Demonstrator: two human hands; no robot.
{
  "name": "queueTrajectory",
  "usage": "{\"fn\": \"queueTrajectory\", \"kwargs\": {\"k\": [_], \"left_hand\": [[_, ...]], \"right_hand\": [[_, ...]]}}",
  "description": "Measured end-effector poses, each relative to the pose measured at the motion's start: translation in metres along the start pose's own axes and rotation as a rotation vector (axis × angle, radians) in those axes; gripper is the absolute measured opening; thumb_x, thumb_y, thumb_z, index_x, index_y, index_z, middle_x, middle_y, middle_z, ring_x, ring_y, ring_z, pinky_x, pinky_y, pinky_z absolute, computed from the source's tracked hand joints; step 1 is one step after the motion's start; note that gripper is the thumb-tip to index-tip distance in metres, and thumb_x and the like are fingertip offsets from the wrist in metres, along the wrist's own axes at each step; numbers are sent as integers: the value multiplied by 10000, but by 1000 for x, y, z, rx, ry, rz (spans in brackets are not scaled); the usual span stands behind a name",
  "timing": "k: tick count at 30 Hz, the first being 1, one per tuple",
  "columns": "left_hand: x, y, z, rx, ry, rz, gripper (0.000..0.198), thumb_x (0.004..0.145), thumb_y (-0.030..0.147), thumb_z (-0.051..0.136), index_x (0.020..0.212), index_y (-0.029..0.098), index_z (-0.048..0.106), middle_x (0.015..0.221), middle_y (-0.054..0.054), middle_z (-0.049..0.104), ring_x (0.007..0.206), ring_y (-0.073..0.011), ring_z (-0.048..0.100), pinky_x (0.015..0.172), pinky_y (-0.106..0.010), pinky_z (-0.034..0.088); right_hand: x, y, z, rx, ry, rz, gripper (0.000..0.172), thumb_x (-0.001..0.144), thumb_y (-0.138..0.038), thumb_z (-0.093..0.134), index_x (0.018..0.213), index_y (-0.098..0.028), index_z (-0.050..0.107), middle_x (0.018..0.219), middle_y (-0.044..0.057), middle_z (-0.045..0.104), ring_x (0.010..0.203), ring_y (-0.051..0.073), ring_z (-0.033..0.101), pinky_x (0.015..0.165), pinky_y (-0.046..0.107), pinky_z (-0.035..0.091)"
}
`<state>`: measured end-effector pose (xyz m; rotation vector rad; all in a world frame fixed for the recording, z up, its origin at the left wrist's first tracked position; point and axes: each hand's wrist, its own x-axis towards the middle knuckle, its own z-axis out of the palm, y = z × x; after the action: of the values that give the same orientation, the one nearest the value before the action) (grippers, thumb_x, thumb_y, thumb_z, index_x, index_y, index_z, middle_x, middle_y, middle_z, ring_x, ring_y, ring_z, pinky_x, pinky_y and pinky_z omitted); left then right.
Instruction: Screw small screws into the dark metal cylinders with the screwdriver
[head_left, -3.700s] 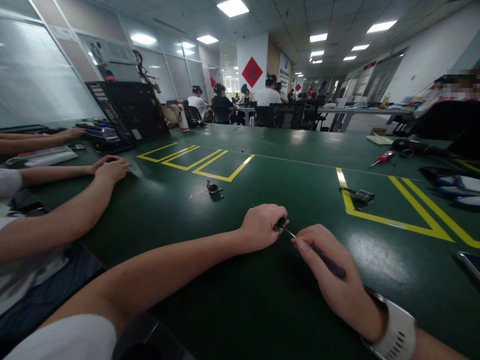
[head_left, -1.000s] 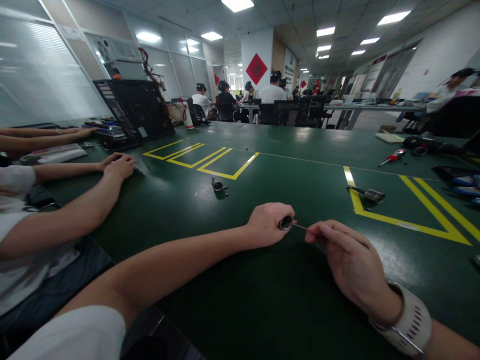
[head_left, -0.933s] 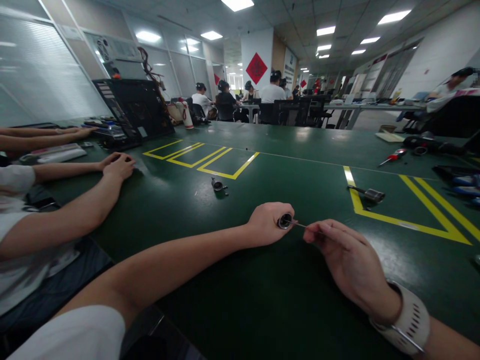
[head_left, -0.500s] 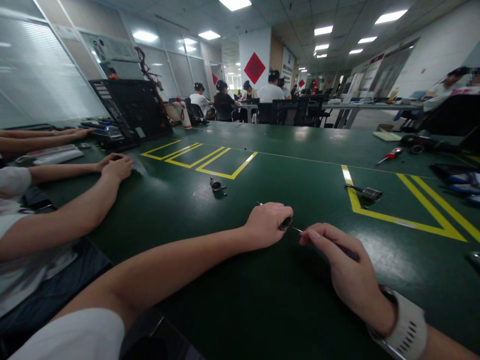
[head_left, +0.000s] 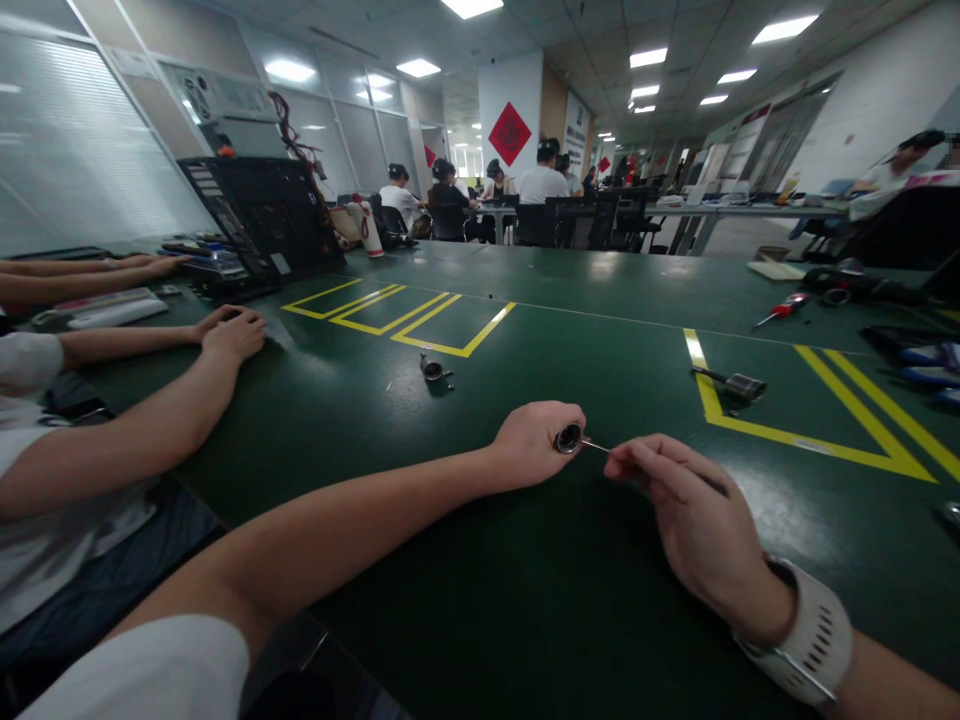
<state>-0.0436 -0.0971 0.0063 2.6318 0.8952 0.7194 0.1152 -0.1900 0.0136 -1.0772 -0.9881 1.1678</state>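
Observation:
Just in front of me, my left hand [head_left: 536, 440] is closed around a dark, hollow cylindrical metal part [head_left: 568, 438], its round open end facing me. Most of that part is hidden in the palm. My right hand [head_left: 694, 510] grips a slim screwdriver [head_left: 598, 445]; its thin shaft reaches to the rim of the cylinder, and its handle is mostly covered by the fingers. Whether the tip touches the part I cannot tell. Beyond my left hand, a small dark metal piece [head_left: 433, 368] lies on the green table [head_left: 480, 570] beside tiny bits.
Yellow tape outlines [head_left: 810, 445] mark the table. A metal part with a rod [head_left: 739, 387] lies at right, with a red-handled screwdriver [head_left: 784, 308] farther back. On the left are a co-worker's hands [head_left: 234, 332] and a black computer case [head_left: 262, 220].
My left hand has turned slightly, so the cylinder's open end shows more fully. My right hand has shifted a little up, and more of the screwdriver's handle is hidden.

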Motion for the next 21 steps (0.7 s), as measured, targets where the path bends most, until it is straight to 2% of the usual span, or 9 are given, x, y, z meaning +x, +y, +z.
{"fn": "queueTrajectory", "kwargs": {"k": [4, 7, 11, 16, 21], "left_hand": [[-1, 4, -1, 143, -39, 0, 86, 836, 227, 510, 789, 170, 554, 743, -2, 590, 692, -129, 534, 598, -235, 369], [-2, 5, -1, 178, -52, 22, 55, 816, 183, 510, 785, 169, 552, 744, -6, 589, 699, -135, 535, 594, -236, 365], [-2, 2, -2, 105, -55, 64, 33, 802, 175, 521, 786, 169, 549, 762, -5, 595, 716, -132, 544, 628, -235, 380], [0, -2, 0, -40, 6, 17, 129, 819, 274, 539, 749, 166, 539, 707, 10, 560, 654, -111, 515, 597, -223, 368], [4, -4, 1, -180, 11, -51, 187, 789, 315, 586, 715, 161, 509, 664, 34, 518, 629, -96, 492, 579, -210, 369]], "right_hand": [[-6, -2, 1, -189, -23, -66, 161, 758, -343, 673, 697, -201, 716, 718, 29, 661, 769, 205, 561, 744, 343, 365], [-4, -4, 1, -113, -43, -6, 167, 733, -340, 686, 658, -193, 714, 692, 32, 658, 756, 206, 561, 742, 342, 371], [4, -4, -1, 51, -25, 84, 170, 709, -338, 669, 628, -195, 710, 661, 31, 648, 698, 187, 563, 693, 328, 420], [9, -3, -1, 171, -19, 157, 155, 694, -314, 676, 627, -179, 714, 660, 37, 644, 676, 168, 565, 673, 302, 449], [6, -4, -1, 211, -20, 169, 154, 691, -312, 683, 643, -170, 717, 684, 53, 653, 688, 180, 568, 675, 311, 456]]}}
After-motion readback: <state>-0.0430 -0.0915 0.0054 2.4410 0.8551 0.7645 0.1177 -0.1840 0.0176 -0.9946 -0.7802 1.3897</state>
